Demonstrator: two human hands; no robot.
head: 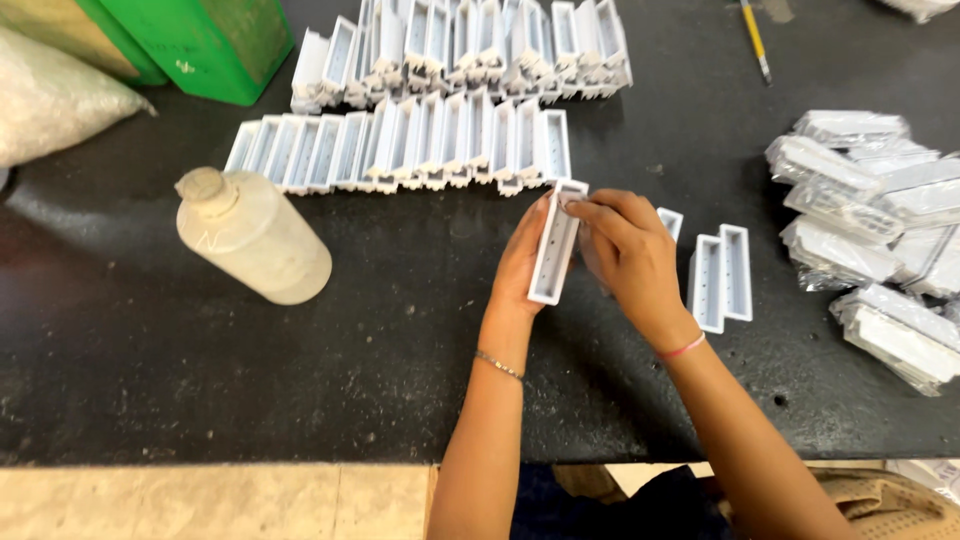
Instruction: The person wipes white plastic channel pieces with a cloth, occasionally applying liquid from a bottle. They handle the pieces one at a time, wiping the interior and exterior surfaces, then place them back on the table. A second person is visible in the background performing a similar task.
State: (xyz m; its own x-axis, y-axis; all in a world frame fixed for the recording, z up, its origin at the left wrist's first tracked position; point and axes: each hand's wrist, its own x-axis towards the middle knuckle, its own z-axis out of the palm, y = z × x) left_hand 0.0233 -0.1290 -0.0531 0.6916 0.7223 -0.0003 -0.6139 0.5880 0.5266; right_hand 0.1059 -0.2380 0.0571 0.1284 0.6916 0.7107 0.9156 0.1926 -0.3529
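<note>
My left hand [519,262] holds a long white plastic housing [556,243] upright over the black table, its open side facing me. My right hand [633,252] touches the housing's top end with its fingertips and seems to pinch a clear film beside it. Just beyond my hands lies a row of the same white housings [400,150] side by side, with a second row [470,45] behind it. Three more housings [720,275] lie just right of my right hand.
A cloudy plastic bottle [255,235] lies on its side at the left. A pile of housings wrapped in clear bags [875,220] sits at the right. A green block [200,40] and a plastic sack [50,95] stand at the far left, a pencil [755,40] at the top.
</note>
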